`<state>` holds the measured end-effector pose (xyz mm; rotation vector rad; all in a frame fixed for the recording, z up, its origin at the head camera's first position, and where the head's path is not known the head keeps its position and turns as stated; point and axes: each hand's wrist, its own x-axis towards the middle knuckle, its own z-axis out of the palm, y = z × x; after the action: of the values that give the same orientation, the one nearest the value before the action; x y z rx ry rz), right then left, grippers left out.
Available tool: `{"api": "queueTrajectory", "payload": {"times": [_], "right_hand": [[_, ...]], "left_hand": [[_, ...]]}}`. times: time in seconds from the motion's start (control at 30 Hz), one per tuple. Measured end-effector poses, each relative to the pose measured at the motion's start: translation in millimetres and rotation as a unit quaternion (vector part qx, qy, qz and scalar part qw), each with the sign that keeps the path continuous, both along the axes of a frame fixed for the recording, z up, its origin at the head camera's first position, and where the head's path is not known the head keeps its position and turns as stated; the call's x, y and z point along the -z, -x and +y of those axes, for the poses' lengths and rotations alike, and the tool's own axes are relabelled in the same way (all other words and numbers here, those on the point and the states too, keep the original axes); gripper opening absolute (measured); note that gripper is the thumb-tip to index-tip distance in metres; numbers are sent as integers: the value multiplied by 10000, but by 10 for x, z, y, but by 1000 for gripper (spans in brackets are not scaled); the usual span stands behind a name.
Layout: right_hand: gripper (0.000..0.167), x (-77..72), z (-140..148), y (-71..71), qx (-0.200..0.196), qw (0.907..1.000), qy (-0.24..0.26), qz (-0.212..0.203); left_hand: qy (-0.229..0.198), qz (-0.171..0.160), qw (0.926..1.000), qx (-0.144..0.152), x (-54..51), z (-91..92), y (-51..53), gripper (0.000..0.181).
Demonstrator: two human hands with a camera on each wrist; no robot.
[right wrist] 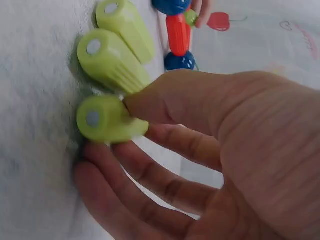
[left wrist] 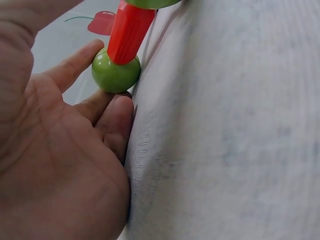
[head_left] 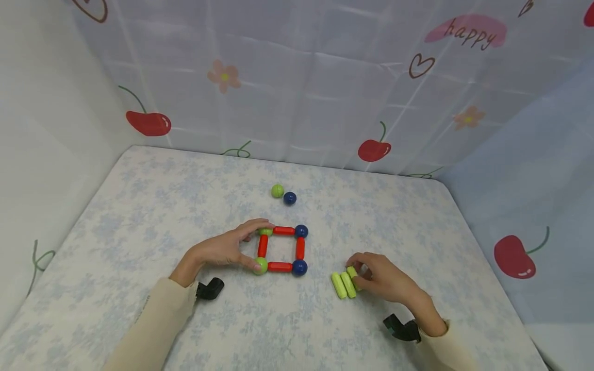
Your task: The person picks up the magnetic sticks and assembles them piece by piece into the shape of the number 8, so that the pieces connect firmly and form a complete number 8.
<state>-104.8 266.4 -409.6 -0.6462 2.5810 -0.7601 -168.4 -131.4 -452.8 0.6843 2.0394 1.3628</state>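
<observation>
A square of red rods (head_left: 280,267) lies flat on the table, with blue balls (head_left: 299,267) at its two right corners and green balls (head_left: 261,265) at the two left ones. My left hand (head_left: 223,248) holds the square's left side, thumb on the near green ball and fingers at the far one; the left wrist view shows fingertips against a green ball (left wrist: 116,72). My right hand (head_left: 387,278) pinches the rightmost of three yellow-green rods (head_left: 339,285). In the right wrist view, thumb and fingers of the right hand (right wrist: 200,150) are around that rod (right wrist: 102,118), beside the other two.
Beyond the square, a loose green ball (head_left: 277,191) and a loose blue ball (head_left: 290,198) lie close together. A patterned cloth covers the table (head_left: 185,180), and a printed curtain (head_left: 297,93) hangs behind its far edge.
</observation>
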Motion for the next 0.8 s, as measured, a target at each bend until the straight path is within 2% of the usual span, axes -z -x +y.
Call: {"api": "queueTrajectory", "payload": {"times": [0.17,0.23,0.3,0.37,0.43,0.5,0.6,0.7,0.8], "right_hand": [[22,10,-211,36,661,9962,-223,524],[23,-14,-340,26,969,9927,-70,710],[23,-36,-495,-10,1106,9907,292,731],[25,-39,-686,-69,1038,9899,846,469],[26,-7,-893,-138,819,9865,1417,-34],[28,55,-1093,-201,610,9788,1866,-583],[31,164,-1344,-273,580,9651,2222,-1263],[32,250,-1526,-309,629,9556,2459,-1495],[32,299,-1651,-316,712,9495,2630,-1554]], "left_hand": [[-53,17,10000,-65,-11,8,-4,92],[-61,13,9999,-89,-11,12,-8,92],[-62,14,9999,-88,-5,17,-11,91],[-47,31,10000,-81,2,18,-10,91],[-41,60,9999,-79,5,19,-12,91],[-66,100,9999,-94,11,15,-11,91],[-126,150,9998,-79,23,17,-8,90],[-181,199,9996,-31,41,4,-5,90],[-192,226,9996,-8,43,-10,-5,90]]}}
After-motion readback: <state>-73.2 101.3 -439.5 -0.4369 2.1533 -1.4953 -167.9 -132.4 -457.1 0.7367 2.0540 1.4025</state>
